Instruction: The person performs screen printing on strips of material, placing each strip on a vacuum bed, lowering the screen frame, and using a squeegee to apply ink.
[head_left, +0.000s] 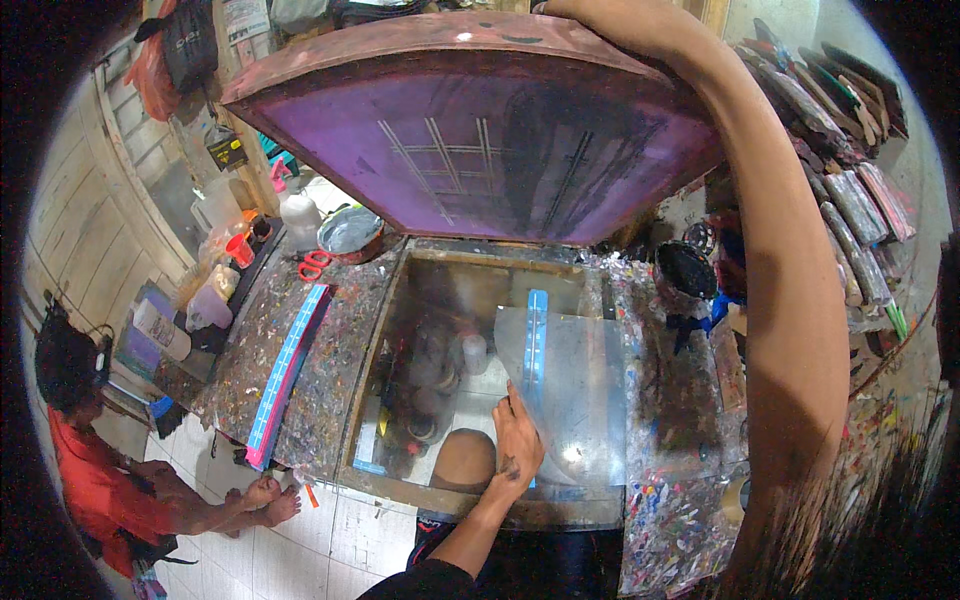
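My right arm reaches up along the right side. My right hand [592, 12], partly cut off by the top edge, grips the upper rim of a tilted screen printing frame [330, 130] with purple mesh and pale line patterns. Below it lies a glass panel [400, 350] set in a wooden surround. My left hand [517, 440] is over the glass, its fingers close together at the curved left edge of a clear plastic sheet [585, 400]; the thumb is hidden. A blue printed strip [537, 330] lies by that edge, partly overlapped by the sheet.
A stack of blue and pink strips [285, 380] lies on the paint-spattered bench left of the glass, near red scissors [314, 265] and a bowl [350, 235]. A dark paint pot [685, 270] stands right. A person in red [110, 490] sits at lower left.
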